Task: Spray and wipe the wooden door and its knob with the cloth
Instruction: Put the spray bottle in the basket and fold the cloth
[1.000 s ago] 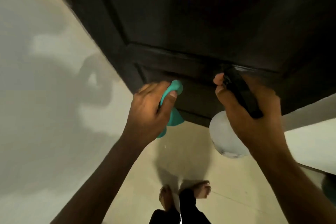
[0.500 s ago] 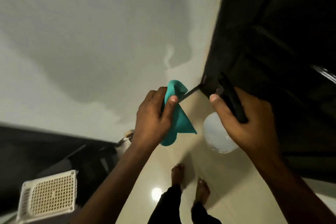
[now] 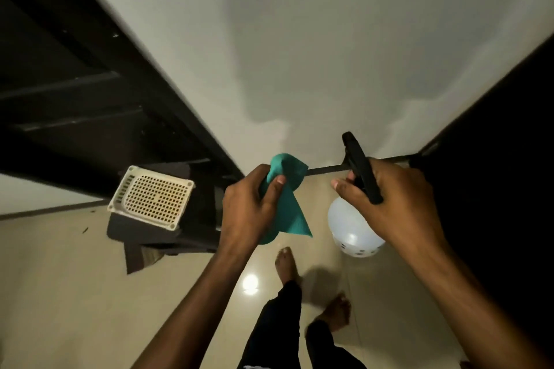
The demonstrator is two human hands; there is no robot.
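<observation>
My left hand [image 3: 248, 210] grips a teal cloth [image 3: 289, 204], which hangs in a point below my fingers. In my right hand [image 3: 392, 204] I hold a spray bottle [image 3: 353, 231] with a black trigger head and a round translucent white body. The dark wooden door [image 3: 503, 165] stands at the right edge, beside my right hand. Both hands hover in front of the plain wall, apart from the door. No knob shows.
A pale wall [image 3: 314, 54] fills the middle. At the left stands another dark door or frame [image 3: 75, 93]. A white perforated basket [image 3: 153, 198] sits on a dark stool [image 3: 168, 237] left of my hands. My bare feet stand on the glossy tiled floor [image 3: 75, 293].
The view has swung left, away from the dark door panel to the wall. The door has slid to the right edge and the basket has come into full view. Both grips are unchanged.
</observation>
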